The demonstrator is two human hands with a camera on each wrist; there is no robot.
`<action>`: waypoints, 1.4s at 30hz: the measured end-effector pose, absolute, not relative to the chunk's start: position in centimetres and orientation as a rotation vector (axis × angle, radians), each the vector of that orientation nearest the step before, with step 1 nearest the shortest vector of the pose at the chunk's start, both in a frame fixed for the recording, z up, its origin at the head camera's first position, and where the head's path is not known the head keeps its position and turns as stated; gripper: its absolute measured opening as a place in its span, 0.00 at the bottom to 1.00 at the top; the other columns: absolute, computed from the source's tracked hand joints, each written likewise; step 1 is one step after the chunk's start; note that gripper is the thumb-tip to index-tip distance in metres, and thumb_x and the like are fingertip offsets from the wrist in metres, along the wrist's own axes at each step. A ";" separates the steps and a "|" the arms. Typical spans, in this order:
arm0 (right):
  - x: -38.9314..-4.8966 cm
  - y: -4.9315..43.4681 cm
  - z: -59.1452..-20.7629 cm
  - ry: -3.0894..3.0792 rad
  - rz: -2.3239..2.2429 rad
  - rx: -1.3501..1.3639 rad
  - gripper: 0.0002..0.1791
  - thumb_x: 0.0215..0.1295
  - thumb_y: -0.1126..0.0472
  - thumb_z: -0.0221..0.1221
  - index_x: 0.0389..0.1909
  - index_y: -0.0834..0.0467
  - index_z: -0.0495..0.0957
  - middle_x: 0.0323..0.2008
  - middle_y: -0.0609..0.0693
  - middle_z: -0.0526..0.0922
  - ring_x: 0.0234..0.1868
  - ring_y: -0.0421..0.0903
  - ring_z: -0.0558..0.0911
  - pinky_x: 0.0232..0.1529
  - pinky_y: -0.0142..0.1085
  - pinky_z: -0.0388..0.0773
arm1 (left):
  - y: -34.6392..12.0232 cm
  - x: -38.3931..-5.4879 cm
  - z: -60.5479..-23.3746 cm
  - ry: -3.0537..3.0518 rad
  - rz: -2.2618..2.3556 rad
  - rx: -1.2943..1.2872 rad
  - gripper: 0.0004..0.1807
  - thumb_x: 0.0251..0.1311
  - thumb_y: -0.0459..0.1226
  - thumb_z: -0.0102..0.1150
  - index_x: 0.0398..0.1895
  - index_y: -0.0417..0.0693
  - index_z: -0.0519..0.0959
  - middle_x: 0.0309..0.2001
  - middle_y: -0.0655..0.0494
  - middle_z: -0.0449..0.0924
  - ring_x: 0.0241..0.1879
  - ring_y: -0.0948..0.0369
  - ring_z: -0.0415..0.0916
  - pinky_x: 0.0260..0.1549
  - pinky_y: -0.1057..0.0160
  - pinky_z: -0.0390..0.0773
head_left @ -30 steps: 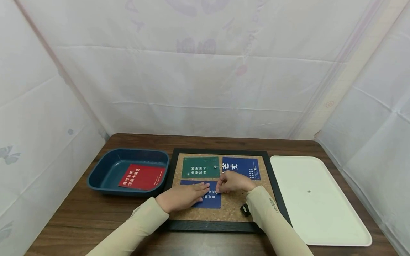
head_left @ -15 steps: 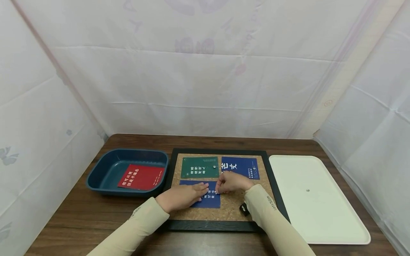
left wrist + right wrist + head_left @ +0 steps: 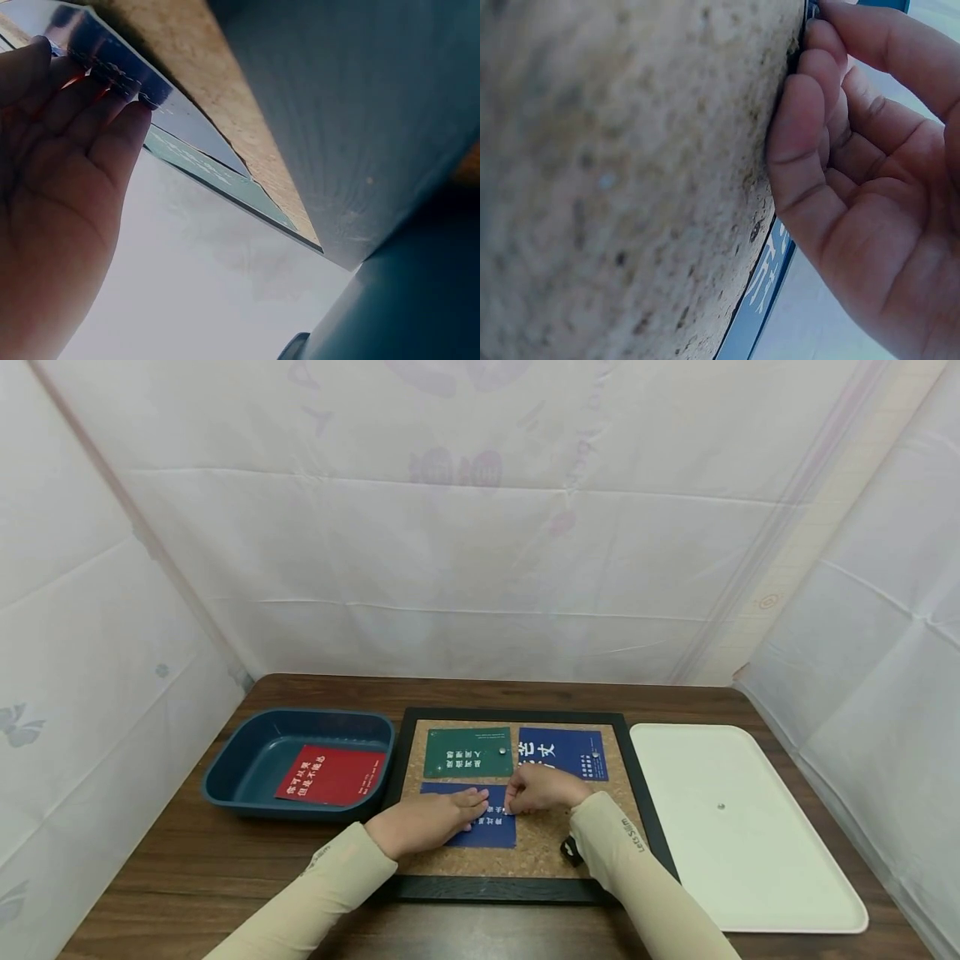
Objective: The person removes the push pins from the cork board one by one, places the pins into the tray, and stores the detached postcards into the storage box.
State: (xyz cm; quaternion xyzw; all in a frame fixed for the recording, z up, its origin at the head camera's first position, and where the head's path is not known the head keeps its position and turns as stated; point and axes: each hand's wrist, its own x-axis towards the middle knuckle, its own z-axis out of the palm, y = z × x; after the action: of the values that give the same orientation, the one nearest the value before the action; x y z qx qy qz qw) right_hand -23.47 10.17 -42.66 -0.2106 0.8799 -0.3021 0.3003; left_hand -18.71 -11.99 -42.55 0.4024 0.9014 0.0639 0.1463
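My left hand (image 3: 431,821) lies with straight fingers on a blue card (image 3: 495,839), pressing it against the cork board (image 3: 543,864). At that card's right edge, my right hand (image 3: 546,789) pinches a small thumbtack (image 3: 506,812) between thumb and fingertips; most of it is hidden. The right wrist view shows the curled fingers (image 3: 799,112) against the cork. Above these hands, a green card (image 3: 468,753) and a second blue card (image 3: 577,747) lie on the board, each with a small round tack near its right side.
A dark blue basin (image 3: 262,785) on the left holds a red card (image 3: 330,775). On the right lies a white tray (image 3: 750,860) with one small tack (image 3: 722,807). A black object (image 3: 572,850) sits beside the right wrist. The board has a raised black frame (image 3: 495,888).
The right hand's knuckles have dipped slightly, baring more of the upper blue card's lettering. The left hand stays in place on its card.
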 end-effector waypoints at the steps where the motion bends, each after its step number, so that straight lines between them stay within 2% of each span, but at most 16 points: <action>1: -23.5 10.2 -42.7 2.334 -0.800 -0.559 0.08 0.61 0.66 0.61 0.23 0.57 0.81 0.17 0.45 0.75 0.17 0.39 0.68 0.18 0.30 0.65 | -12.0 -18.7 -42.6 2.592 0.191 1.153 0.23 0.73 0.41 0.46 0.70 0.53 0.66 0.73 0.56 0.59 0.66 0.57 0.67 0.55 0.59 0.78; 42: -23.6 10.3 -42.8 2.306 -0.794 -0.602 0.09 0.62 0.67 0.59 0.22 0.58 0.80 0.17 0.45 0.72 0.16 0.39 0.65 0.18 0.30 0.61 | -12.0 -18.6 -42.4 2.584 0.219 1.144 0.23 0.73 0.41 0.45 0.70 0.52 0.66 0.72 0.55 0.60 0.69 0.58 0.63 0.58 0.56 0.75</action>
State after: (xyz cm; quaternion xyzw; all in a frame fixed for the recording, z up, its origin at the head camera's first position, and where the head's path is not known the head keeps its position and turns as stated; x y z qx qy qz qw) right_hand -23.56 10.25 -42.80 -0.2279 0.8729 -0.3007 0.3093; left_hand -18.65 -11.96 -42.38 0.3990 0.9009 0.0762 0.1531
